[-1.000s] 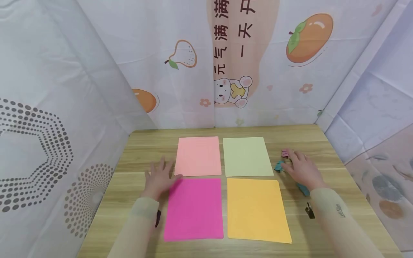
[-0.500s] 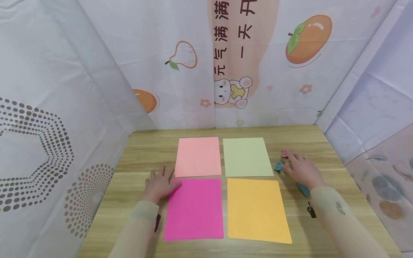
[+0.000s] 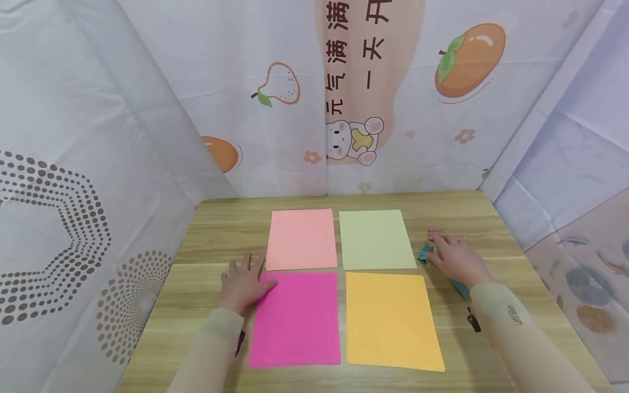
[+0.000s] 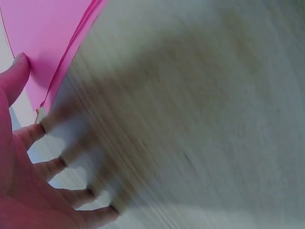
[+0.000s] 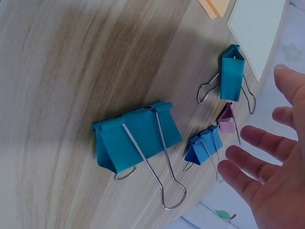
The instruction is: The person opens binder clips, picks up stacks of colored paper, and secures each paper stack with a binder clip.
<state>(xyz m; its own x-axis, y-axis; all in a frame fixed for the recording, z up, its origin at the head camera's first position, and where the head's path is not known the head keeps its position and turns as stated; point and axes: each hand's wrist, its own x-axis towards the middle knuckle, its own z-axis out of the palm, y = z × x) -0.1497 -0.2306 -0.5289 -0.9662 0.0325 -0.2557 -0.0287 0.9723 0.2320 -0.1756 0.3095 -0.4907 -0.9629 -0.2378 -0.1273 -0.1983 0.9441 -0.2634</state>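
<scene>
My left hand (image 3: 243, 284) lies with spread fingers beside the magenta paper stack (image 3: 295, 322), its thumb at the stack's upper left corner. In the left wrist view the hand (image 4: 28, 176) has its fingertips on the wood, and the thumb touches the paper. Over the binder clips at the right, my right hand (image 3: 459, 259) has its fingers extended. The right wrist view shows a large teal binder clip (image 5: 138, 136), a second teal clip (image 5: 232, 78), a blue clip (image 5: 205, 145) and a pink clip (image 5: 228, 119). The right hand (image 5: 271, 157) appears to grip none of them.
Salmon (image 3: 301, 238), pale green (image 3: 377, 238) and orange (image 3: 393, 319) paper stacks form a grid with the magenta one. A black clip (image 3: 474, 320) lies by the right forearm, a dark object (image 3: 240, 344) by the left. Printed curtains (image 3: 290, 142) enclose the table.
My left hand has moved slightly back toward me, along the magenta stack's edge. The right hand stays almost still, and the papers and clips keep their places.
</scene>
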